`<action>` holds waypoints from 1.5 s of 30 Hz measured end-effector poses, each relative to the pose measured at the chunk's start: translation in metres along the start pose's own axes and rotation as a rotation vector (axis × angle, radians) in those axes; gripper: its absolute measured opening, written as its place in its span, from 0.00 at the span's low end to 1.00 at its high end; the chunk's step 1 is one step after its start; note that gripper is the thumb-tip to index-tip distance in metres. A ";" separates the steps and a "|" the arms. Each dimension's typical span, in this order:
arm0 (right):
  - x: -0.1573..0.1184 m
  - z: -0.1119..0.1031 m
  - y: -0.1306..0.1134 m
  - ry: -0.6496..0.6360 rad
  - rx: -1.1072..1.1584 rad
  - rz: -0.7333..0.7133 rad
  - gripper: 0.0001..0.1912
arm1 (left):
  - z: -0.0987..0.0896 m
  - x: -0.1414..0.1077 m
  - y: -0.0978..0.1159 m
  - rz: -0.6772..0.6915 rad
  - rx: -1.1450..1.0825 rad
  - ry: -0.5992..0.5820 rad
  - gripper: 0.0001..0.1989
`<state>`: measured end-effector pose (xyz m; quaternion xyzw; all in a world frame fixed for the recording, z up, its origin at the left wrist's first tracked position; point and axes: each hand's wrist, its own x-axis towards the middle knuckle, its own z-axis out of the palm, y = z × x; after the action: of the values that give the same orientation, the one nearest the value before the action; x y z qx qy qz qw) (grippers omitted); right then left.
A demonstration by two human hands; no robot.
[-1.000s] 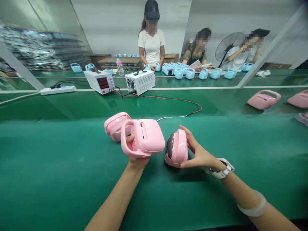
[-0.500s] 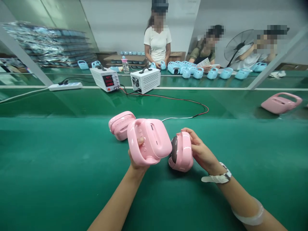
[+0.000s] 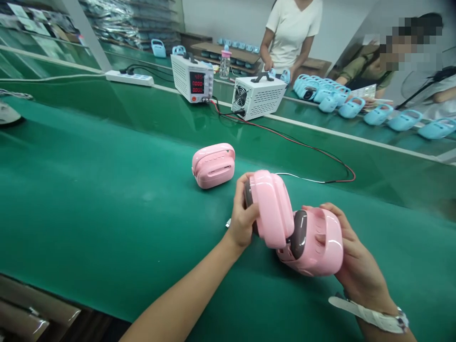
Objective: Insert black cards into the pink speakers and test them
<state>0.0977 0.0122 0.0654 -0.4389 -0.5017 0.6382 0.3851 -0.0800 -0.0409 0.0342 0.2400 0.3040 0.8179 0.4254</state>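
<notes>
My left hand [image 3: 245,216] is closed on a pink handled device [image 3: 272,209], a rounded plastic case with a dark front panel, held tilted above the table. Its lower end overlaps a second pink handled device [image 3: 309,266], which has a dark glossy panel and small buttons below its loop handle. Around that handle my right hand [image 3: 359,261] is closed, fingers partly hidden behind the case. Whether the two cases touch I cannot tell. A third pink device [image 3: 215,166] stands behind my left hand, slots facing me. A small white plug [image 3: 228,223] shows beside my left wrist.
A white power supply [image 3: 192,78] with red digits and another white box [image 3: 260,95] stand at the back. Their red and black cable [image 3: 342,166] curves across the green table [image 3: 107,199]. Several blue devices [image 3: 377,114] line the far bench, where a person in white [image 3: 294,28] works.
The view has swung right and down. My left hand has turned its pink device, so the back and dark panel edge show. My right hand's device has tilted, showing its buttons.
</notes>
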 end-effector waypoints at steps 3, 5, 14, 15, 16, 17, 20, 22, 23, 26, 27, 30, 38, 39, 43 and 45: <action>-0.001 0.001 0.000 0.022 0.007 0.014 0.23 | -0.004 -0.001 -0.005 -0.055 0.011 -0.042 0.29; -0.001 0.002 -0.001 0.032 0.013 0.019 0.24 | -0.004 0.000 -0.007 -0.055 0.034 -0.040 0.27; 0.002 0.002 0.002 -0.062 -0.008 -0.049 0.23 | -0.003 0.001 -0.007 0.011 0.164 -0.034 0.27; 0.002 0.001 0.003 -0.056 0.004 -0.047 0.23 | -0.002 0.001 -0.006 0.022 0.190 -0.032 0.27; 0.003 0.001 0.003 -0.046 0.018 -0.041 0.24 | -0.002 0.001 -0.005 0.033 0.214 -0.029 0.28; 0.003 0.001 0.004 -0.037 0.030 -0.036 0.25 | -0.001 0.001 -0.003 0.040 0.236 -0.029 0.28; 0.004 0.000 0.006 -0.042 0.040 -0.035 0.24 | 0.000 0.000 -0.001 0.055 0.270 -0.033 0.28; 0.004 0.001 0.006 -0.049 0.048 -0.043 0.24 | 0.000 -0.001 -0.001 0.064 0.276 -0.037 0.27; 0.004 0.001 0.006 -0.047 0.059 -0.042 0.24 | 0.000 -0.001 -0.001 0.067 0.277 -0.041 0.27; 0.004 0.003 0.005 -0.021 0.105 -0.018 0.24 | 0.000 -0.001 -0.001 0.060 0.271 -0.057 0.28; 0.004 0.003 0.005 -0.014 0.116 -0.011 0.25 | 0.000 -0.001 0.000 0.053 0.271 -0.064 0.28; 0.004 0.004 0.004 -0.008 0.122 -0.011 0.25 | 0.002 -0.001 0.000 0.051 0.287 -0.086 0.29; 0.004 0.001 0.009 -0.054 0.084 -0.054 0.23 | 0.001 -0.001 0.002 0.081 0.354 -0.043 0.28; 0.005 0.001 0.009 -0.061 0.083 -0.055 0.23 | 0.001 -0.001 0.002 0.084 0.350 -0.042 0.28; 0.005 0.001 0.009 -0.071 0.094 -0.048 0.23 | 0.001 0.001 0.004 0.088 0.339 -0.047 0.29; 0.005 0.002 0.008 -0.061 0.115 -0.033 0.24 | 0.002 0.000 0.005 0.086 0.340 -0.048 0.29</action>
<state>0.0943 0.0144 0.0565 -0.3880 -0.4829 0.6728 0.4045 -0.0818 -0.0425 0.0394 0.3408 0.4172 0.7662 0.3503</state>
